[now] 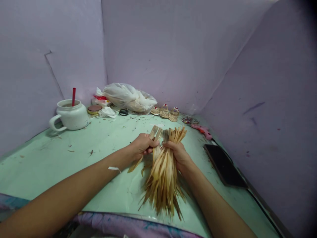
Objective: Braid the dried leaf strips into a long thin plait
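My right hand is closed around the upper part of a thick bundle of dried leaf strips. The strips are straw-yellow to brown, and their loose ends fan out downward over the green table top. Just left of it, my left hand pinches a few flat, pale leaf strips whose ends stick up above the fingers. More strip ends hang below my left hand. Both hands are close together, thumbs almost meeting. Fingers on the far side of the bundle are hidden.
A white mug with a red straw stands at the left. Along the back lie a white plastic bag, black-handled scissors and small woven baskets. At the right are a pink glue gun and a dark phone beside a black cable.
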The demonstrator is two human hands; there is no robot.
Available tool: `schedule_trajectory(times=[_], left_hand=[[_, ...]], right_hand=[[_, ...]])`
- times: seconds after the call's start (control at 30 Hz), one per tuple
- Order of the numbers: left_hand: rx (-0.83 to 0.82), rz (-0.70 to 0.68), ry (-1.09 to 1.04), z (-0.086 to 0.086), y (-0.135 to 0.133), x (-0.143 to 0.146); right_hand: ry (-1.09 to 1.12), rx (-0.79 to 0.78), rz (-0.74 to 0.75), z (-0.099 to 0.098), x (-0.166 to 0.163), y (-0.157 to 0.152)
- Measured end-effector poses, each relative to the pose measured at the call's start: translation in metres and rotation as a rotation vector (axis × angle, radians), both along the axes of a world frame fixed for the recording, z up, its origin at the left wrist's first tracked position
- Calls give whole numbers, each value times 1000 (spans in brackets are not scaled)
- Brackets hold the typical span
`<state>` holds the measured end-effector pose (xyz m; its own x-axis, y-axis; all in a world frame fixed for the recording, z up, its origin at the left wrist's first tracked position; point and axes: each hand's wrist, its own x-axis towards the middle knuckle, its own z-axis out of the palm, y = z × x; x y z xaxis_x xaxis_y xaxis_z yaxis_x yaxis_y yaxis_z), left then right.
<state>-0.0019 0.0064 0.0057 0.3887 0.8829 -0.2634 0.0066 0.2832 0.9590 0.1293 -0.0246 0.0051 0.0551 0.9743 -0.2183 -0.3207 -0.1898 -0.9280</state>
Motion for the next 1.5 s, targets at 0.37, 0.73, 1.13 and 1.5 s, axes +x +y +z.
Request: schedule_trajectory(times=[0.37, 0.73, 1.13, 1.5], left_hand=[[-104, 161, -101, 4, 47, -47], [-84, 35, -39, 10, 21, -26], [117, 150, 54, 10, -10, 5], [85, 52, 27, 1, -11, 7]], right_hand=[[237, 84, 192, 29, 68, 8], [30, -60, 114, 25, 51, 8], [-24, 139, 58, 9, -3, -4], [-23, 141, 150, 10, -9, -11]])
